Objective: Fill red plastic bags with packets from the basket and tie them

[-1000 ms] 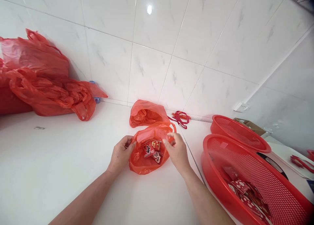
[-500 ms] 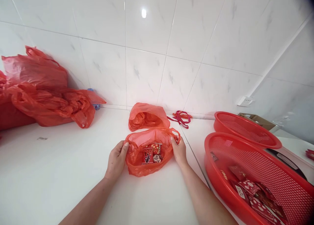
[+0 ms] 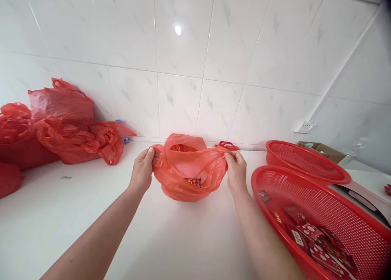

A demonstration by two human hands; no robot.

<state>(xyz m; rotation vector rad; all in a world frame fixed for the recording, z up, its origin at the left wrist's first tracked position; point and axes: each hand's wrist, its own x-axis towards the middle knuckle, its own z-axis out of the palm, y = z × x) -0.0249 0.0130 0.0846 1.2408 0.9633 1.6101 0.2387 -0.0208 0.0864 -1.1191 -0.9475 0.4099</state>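
A thin red plastic bag (image 3: 186,192) is stretched wide between both hands over the white table. My left hand (image 3: 142,168) pinches its left side, thumb on top. On the other side, my right hand (image 3: 236,172) grips the right edge of the bag between thumb and fingers. Inside lies a small red printed packet (image 3: 193,181), partly covered by the bag's front wall. Just behind, a second red plastic bag (image 3: 187,140) rests near the wall, its mouth partly hidden.
To the right, a red mesh basket (image 3: 259,172) holds several small red packets; another red basket (image 3: 305,155) is behind it. Filled red plastic bags (image 3: 62,104) crowd the left. Red ribbon (image 3: 227,146) lies by the tiled wall, and a cardboard box (image 3: 324,149) sits at the back right.
Both hands have moved up and farther apart, pulling the bag's mouth wider and raising its edges. Fewer packets show inside now. The view has shifted slightly.
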